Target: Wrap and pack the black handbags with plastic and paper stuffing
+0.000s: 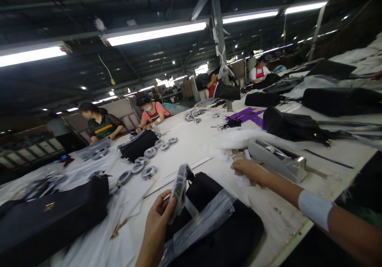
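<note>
My left hand (159, 215) pinches a small clear plastic packet (180, 189) with a dark strap inside, held upright above a black bag (222, 227). The bag lies on the white table (277, 215) near the front edge, partly covered by clear plastic film (205, 219). My right hand (249, 169), a white band on its wrist, reaches across the table with curled fingers resting on small paper or card pieces (238, 155) beside a grey tray (277, 159). Whether it grips one I cannot make out.
Several wrapped strap coils (143, 163) lie mid-table. More black bags sit at the left (50, 215) and far right (298, 125). Purple sheets (249, 115) lie farther back. Several other people work at the table's far side. A steel post (222, 48) rises from the table.
</note>
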Tool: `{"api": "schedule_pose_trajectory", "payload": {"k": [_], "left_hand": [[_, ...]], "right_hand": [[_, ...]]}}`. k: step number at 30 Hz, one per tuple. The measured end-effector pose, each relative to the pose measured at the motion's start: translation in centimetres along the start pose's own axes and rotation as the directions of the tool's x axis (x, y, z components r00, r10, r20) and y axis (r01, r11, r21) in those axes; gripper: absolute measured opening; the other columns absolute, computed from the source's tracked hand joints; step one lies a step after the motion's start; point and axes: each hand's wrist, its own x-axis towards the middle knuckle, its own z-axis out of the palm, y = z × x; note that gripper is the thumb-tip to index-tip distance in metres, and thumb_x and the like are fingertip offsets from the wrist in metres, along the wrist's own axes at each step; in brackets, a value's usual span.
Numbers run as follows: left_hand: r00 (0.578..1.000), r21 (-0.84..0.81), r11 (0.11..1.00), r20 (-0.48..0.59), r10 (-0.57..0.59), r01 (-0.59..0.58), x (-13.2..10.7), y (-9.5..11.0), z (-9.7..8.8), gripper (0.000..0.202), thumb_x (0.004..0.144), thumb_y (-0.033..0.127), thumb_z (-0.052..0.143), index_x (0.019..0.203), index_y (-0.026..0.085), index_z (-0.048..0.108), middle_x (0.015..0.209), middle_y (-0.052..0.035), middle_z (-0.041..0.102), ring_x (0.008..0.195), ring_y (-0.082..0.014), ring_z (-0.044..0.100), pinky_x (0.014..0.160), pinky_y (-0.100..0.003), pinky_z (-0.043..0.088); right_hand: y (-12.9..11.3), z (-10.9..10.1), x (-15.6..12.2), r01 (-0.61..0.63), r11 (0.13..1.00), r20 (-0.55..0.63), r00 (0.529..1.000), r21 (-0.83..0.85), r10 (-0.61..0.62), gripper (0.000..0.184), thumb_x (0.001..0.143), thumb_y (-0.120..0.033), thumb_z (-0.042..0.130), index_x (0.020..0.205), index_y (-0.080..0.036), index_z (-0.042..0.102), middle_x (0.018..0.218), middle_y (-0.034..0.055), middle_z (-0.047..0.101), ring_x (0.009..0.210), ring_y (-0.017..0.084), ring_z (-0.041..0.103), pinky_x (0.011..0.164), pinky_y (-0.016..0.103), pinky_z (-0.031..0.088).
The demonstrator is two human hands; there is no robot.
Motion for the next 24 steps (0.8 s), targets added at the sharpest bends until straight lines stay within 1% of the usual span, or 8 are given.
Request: {"api": "schedule_pose_trajectory", "payload": {"k": [3, 5, 8, 11, 13, 15, 20, 24], "left_hand": [[1.000, -0.006, 1.000, 0.008, 0.005, -0.005, 0.0, -0.3, -0.1, 0.065, 0.061, 0.056, 0.084, 0.110, 0.017, 0.064, 0.097, -0.0093, 0.075, 0.086, -0.0259, 0.071, 0.076, -0.031, 0.054], [1.000, -0.007, 1.000, 0.007, 0.009, -0.009, 0.0, -0.3, -0.2, 0.065, 0.062, 0.055, 0.084, 0.110, 0.017, 0.064, 0.097, -0.0093, 0.075, 0.086, -0.0258, 0.071, 0.076, -0.031, 0.054], [1.000, -0.012, 1.000, 0.003, 0.010, -0.010, 0.2, -0.5, -0.4, 0.064, 0.062, 0.054, 0.084, 0.111, 0.018, 0.063, 0.096, -0.0084, 0.075, 0.087, -0.0253, 0.071, 0.077, -0.031, 0.054], [1.000, -0.012, 1.000, 0.013, 0.007, -0.007, 0.3, -0.6, -0.6, 0.063, 0.064, 0.054, 0.083, 0.113, 0.019, 0.062, 0.097, -0.0080, 0.075, 0.088, -0.0259, 0.071, 0.076, -0.032, 0.054], [1.000, -0.009, 1.000, 0.025, 0.002, -0.002, 0.4, -0.7, -0.7, 0.063, 0.066, 0.053, 0.083, 0.114, 0.019, 0.061, 0.096, -0.0076, 0.075, 0.088, -0.0259, 0.071, 0.077, -0.032, 0.054], [0.999, -0.009, 1.000, 0.037, -0.004, 0.004, 0.4, -0.6, -0.8, 0.062, 0.067, 0.053, 0.082, 0.114, 0.019, 0.060, 0.097, -0.0074, 0.075, 0.089, -0.0254, 0.071, 0.078, -0.031, 0.053], [0.999, -0.013, 1.000, 0.024, -0.024, 0.024, 0.3, -0.3, -0.8, 0.065, 0.066, 0.054, 0.083, 0.116, 0.019, 0.060, 0.097, -0.0079, 0.075, 0.086, -0.0255, 0.071, 0.076, -0.031, 0.053], [1.000, -0.006, 1.000, 0.006, -0.014, 0.014, 0.1, 0.1, -0.7, 0.066, 0.063, 0.056, 0.083, 0.113, 0.019, 0.062, 0.095, -0.0074, 0.075, 0.083, -0.0246, 0.071, 0.072, -0.029, 0.053]], "right_hand": [[0.5, -1.1, 1.3, 0.028, 1.000, 0.049, 0.998, -0.003, -0.028, 0.028, 0.075, -0.001, 0.059, 0.083, -0.024, 0.074, 0.097, 0.0078, 0.073, 0.101, 0.023, 0.065, 0.098, 0.038, 0.045], [0.8, -2.3, 2.2, 0.046, 0.999, 0.070, 0.997, -0.006, -0.046, 0.020, 0.075, -0.005, 0.064, 0.074, -0.023, 0.072, 0.092, 0.0072, 0.072, 0.101, 0.024, 0.064, 0.103, 0.040, 0.040], [1.2, -4.1, 3.2, 0.068, 0.998, 0.078, 0.995, -0.014, -0.067, 0.016, 0.072, -0.008, 0.068, 0.075, -0.023, 0.072, 0.092, 0.0053, 0.073, 0.100, 0.025, 0.063, 0.107, 0.042, 0.035], [1.2, -4.9, 3.5, 0.065, 0.998, 0.068, 0.996, -0.027, -0.063, 0.018, 0.074, -0.008, 0.067, 0.083, -0.022, 0.074, 0.087, 0.0047, 0.073, 0.095, 0.026, 0.064, 0.097, 0.040, 0.042], [1.1, -4.6, 3.1, 0.042, 0.998, 0.054, 0.998, -0.040, -0.040, 0.016, 0.076, -0.008, 0.066, 0.082, -0.020, 0.074, 0.084, 0.0059, 0.073, 0.091, 0.026, 0.065, 0.090, 0.038, 0.044], [1.0, -3.6, 2.3, 0.009, 0.998, 0.042, 0.999, -0.054, -0.007, 0.012, 0.078, -0.009, 0.064, 0.076, -0.018, 0.073, 0.083, 0.0081, 0.072, 0.088, 0.026, 0.065, 0.086, 0.038, 0.045], [0.8, -1.2, -0.1, -0.052, 0.998, 0.051, 0.997, -0.039, 0.054, 0.017, 0.078, -0.012, 0.065, 0.063, -0.018, 0.068, 0.075, 0.0098, 0.069, 0.080, 0.024, 0.064, 0.079, 0.036, 0.045], [1.1, -1.3, -0.6, -0.078, 0.997, 0.074, 0.994, 0.024, 0.076, 0.025, 0.073, -0.014, 0.070, 0.051, -0.019, 0.060, 0.067, 0.0095, 0.067, 0.072, 0.021, 0.062, 0.074, 0.034, 0.044]]}}
